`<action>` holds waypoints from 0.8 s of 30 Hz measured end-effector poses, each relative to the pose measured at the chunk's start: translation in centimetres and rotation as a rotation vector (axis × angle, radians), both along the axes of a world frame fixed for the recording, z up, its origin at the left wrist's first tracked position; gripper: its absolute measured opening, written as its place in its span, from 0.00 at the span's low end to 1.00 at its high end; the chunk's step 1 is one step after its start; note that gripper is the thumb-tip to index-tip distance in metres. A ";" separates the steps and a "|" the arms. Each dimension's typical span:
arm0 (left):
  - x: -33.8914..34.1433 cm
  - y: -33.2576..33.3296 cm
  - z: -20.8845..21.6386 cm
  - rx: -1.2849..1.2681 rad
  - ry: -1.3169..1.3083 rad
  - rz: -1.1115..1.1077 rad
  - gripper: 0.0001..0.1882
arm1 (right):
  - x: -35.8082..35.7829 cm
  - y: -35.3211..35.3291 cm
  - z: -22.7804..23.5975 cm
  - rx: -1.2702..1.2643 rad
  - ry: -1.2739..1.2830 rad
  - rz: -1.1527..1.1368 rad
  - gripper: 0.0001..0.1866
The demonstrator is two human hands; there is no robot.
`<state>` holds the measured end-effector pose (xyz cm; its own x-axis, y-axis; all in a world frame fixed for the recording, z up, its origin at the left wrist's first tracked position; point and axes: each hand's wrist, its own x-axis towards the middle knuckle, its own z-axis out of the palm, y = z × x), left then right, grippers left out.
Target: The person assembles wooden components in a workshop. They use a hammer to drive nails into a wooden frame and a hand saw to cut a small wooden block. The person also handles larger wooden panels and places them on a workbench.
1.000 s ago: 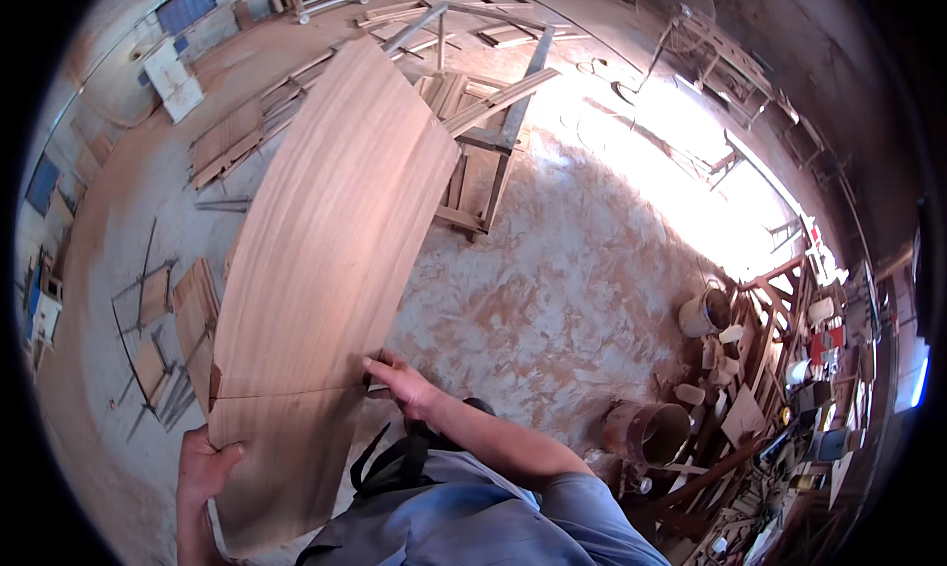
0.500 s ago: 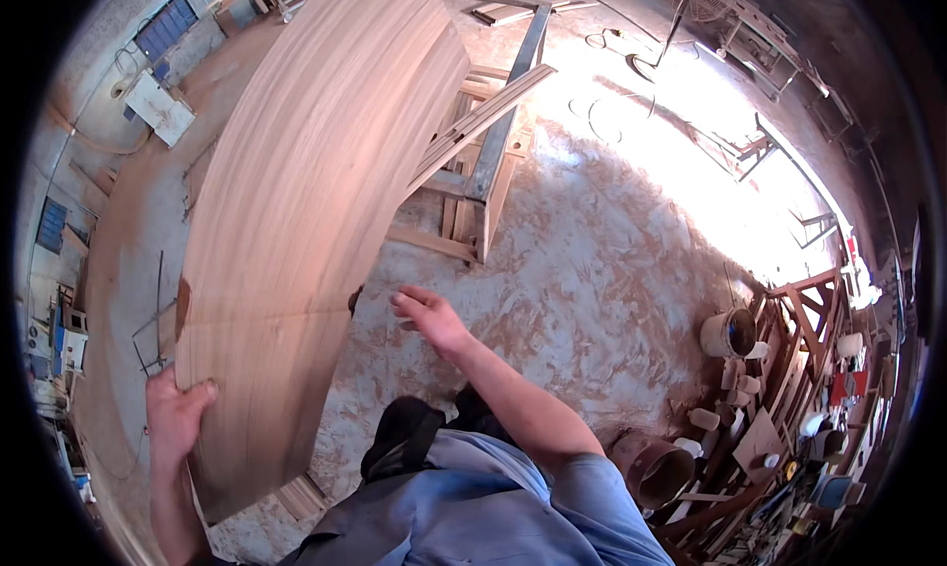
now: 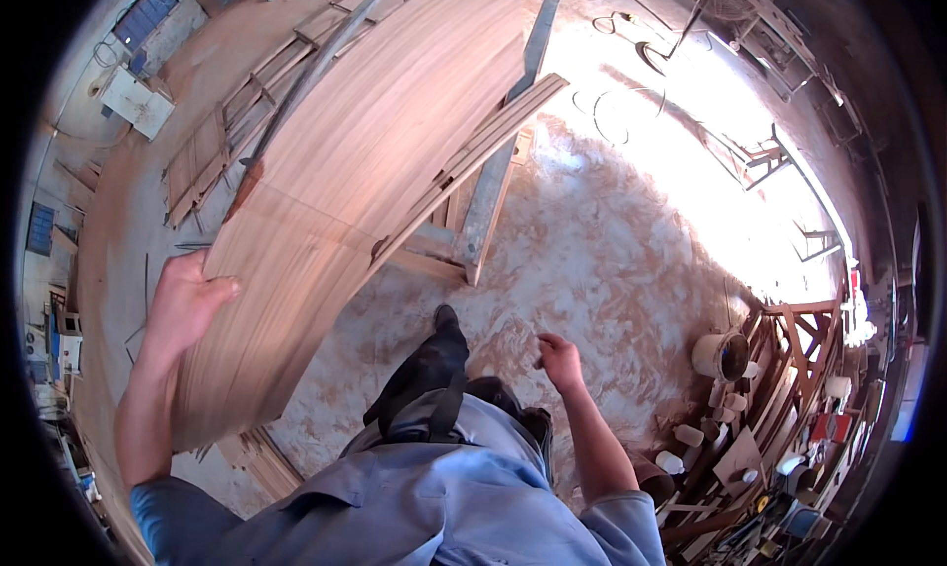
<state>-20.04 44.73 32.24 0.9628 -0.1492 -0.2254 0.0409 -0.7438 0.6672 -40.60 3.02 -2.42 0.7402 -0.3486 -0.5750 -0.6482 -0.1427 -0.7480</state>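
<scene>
A long, wide wooden panel (image 3: 326,186) with pale brown grain runs from my left side away toward the far middle. A faint line crosses it, with a dark notch at either edge. My left hand (image 3: 189,301) grips the panel's left edge near its close end, thumb on the top face and fingers hidden underneath. The panel's far part lies over a metal-framed stand (image 3: 490,196), beside narrow wooden strips (image 3: 508,117). My right hand (image 3: 560,362) hangs away from the panel, above the floor, its fingers curled in with nothing visible in them.
Wooden frames (image 3: 232,122) stand beyond the panel's left side. Wood strips (image 3: 258,459) lie beneath its close end. At right are a bucket (image 3: 720,356), several containers and a heap of timber (image 3: 779,408). Dust marks the floor (image 3: 592,260); a cable (image 3: 631,92) lies farther off.
The panel has slid away and turned rightward, its far part now over the stand. My left hand moved forward with it. My right hand swung right, away from the panel, its fingers curling in.
</scene>
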 end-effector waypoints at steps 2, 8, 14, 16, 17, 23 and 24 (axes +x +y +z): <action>3.6 -1.7 0.0 0.069 -0.013 -0.035 0.16 | -0.5 -2.4 -1.5 -0.069 0.035 -0.028 0.15; 11.1 -4.9 -1.0 0.097 0.033 -0.072 0.16 | -0.3 -5.2 -5.2 -0.204 0.027 0.018 0.16; 15.0 -8.3 -2.3 0.140 0.076 -0.065 0.15 | 3.6 -7.5 -4.2 0.019 0.144 -0.116 0.15; 16.0 -9.8 -2.2 0.149 0.111 -0.058 0.16 | 4.3 -9.0 -4.6 -0.123 0.123 -0.014 0.15; 16.5 -11.0 -1.9 0.172 0.137 -0.061 0.17 | 3.8 -9.8 -5.9 -0.234 0.048 0.031 0.15; 17.4 -11.9 -3.1 0.126 0.106 -0.032 0.16 | 8.1 -11.3 -3.6 0.026 0.094 -0.086 0.15; 17.3 -12.1 -3.2 0.065 0.108 0.006 0.14 | 8.9 -11.2 -3.4 0.069 0.089 -0.096 0.15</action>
<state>-2.72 32.59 29.07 0.9330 -0.1256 -0.3372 0.1144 -0.7849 0.6090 -31.75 -8.20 -5.82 0.6500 -0.3731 -0.6620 -0.7209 -0.0271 -0.6925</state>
